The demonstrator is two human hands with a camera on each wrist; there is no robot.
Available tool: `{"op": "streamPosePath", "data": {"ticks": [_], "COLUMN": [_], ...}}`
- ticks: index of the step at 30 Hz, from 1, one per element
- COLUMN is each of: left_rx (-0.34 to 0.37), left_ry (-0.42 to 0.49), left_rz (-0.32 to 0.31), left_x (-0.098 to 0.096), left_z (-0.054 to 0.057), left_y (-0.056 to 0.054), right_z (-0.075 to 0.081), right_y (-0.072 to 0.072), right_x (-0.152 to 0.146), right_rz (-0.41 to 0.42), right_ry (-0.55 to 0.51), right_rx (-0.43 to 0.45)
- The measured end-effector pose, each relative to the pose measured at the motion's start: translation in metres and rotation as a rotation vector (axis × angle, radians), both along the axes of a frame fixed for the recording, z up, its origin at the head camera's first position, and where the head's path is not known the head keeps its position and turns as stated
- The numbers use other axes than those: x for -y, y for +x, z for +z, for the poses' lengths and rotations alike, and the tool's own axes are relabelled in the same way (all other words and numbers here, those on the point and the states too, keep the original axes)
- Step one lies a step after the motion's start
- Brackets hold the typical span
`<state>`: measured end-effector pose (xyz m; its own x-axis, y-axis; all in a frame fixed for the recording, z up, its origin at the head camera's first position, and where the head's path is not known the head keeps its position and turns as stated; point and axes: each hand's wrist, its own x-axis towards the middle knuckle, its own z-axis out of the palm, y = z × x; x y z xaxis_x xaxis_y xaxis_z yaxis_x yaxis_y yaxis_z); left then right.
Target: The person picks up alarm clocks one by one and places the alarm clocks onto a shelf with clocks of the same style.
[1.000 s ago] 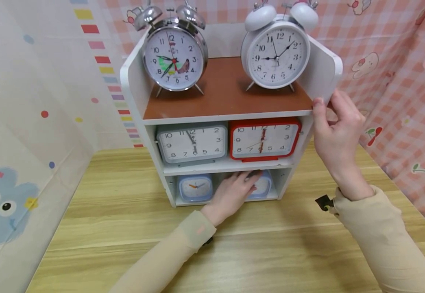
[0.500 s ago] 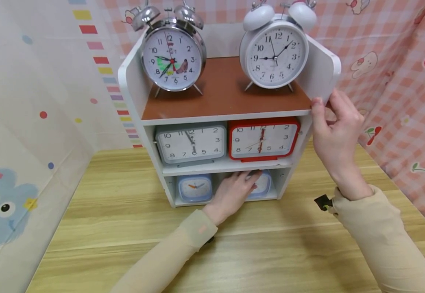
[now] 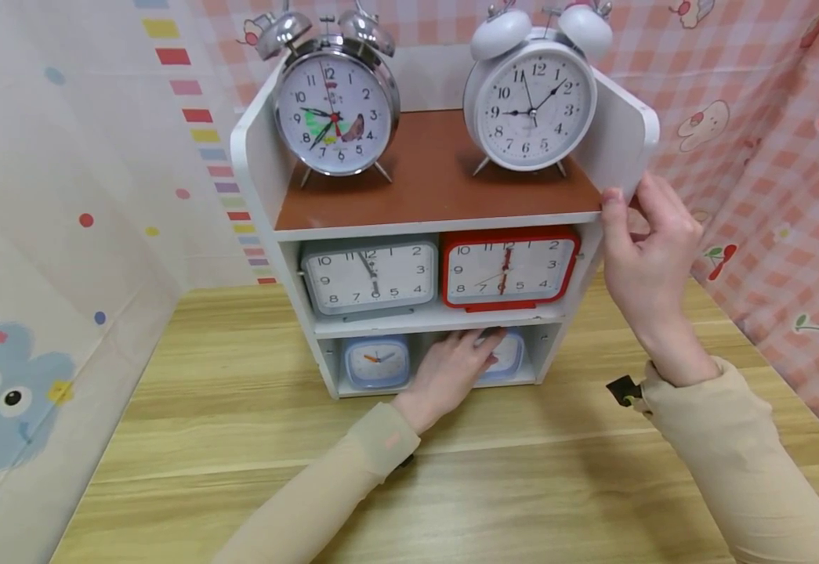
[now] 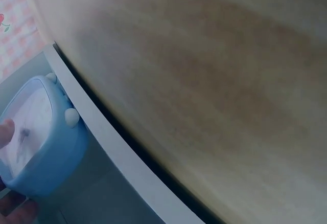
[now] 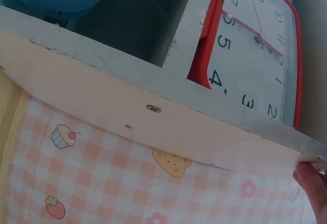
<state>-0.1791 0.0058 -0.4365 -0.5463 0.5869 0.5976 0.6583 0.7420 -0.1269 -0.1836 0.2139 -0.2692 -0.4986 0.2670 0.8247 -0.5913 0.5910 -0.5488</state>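
On the right of the bottom shelf, a small light-blue alarm clock (image 3: 512,356) sits partly hidden behind my left hand (image 3: 447,372). The left wrist view shows the thumb over the face of this blue clock (image 4: 66,150) and the other fingers at its far side, gripping it. My right hand (image 3: 652,254) pinches the right side panel of the white shelf unit (image 3: 621,133), thumb on the front edge and fingers round behind. A second light-blue clock (image 3: 377,362) stands to the left on the same shelf.
A grey clock (image 3: 370,274) and a red clock (image 3: 511,268) fill the middle shelf. Above, a silver twin-bell clock (image 3: 335,113) and a white one (image 3: 532,110) stand on the brown top. The unit rests on a wooden table (image 3: 240,470), with patterned curtains behind.
The view shifts slightly, left and then back. Both hands and all the clocks keep their places.
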Motion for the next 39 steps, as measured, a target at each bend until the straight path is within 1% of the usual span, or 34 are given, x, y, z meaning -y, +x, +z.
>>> {"op": "streamPosePath", "data": {"ticks": [6,10,13,18,22,27,32,37,39], "left_rx": [0.024,0.049,0.056,0.027,0.001,-0.002,0.004,0.002,0.004], "left_ry": [0.046,0.026,0.01,0.019,0.033,0.057,0.071,0.076,0.093], "left_rz": [-0.058,-0.08,-0.101,-0.142,-0.155,-0.167,-0.179,-0.179,-0.179], "left_x": [0.002,0.006,0.011,0.02,0.03,0.043,0.055,0.065,0.071], "left_z": [-0.001,0.002,0.004,0.002,-0.002,-0.003,0.001,0.009,0.013], "left_y": [0.003,0.009,0.014,0.021,0.026,0.034,0.038,0.038,0.039], "right_z": [-0.001,-0.002,-0.003,-0.002,-0.002,-0.005,-0.012,-0.019,-0.022], "right_y": [-0.001,-0.001,-0.001,0.002,0.008,0.01,0.01,0.013,0.014], "right_x": [0.0,-0.002,-0.005,-0.01,-0.015,-0.022,-0.03,-0.037,-0.041], "right_rz": [-0.004,0.0,0.009,0.035,0.056,0.071,0.066,0.058,0.051], "right_ry": [0.005,0.009,0.017,0.025,0.045,0.063,0.058,0.042,0.047], "right_rx": [-0.007,-0.006,0.002,0.036,0.069,0.082,0.088,0.102,0.112]}}
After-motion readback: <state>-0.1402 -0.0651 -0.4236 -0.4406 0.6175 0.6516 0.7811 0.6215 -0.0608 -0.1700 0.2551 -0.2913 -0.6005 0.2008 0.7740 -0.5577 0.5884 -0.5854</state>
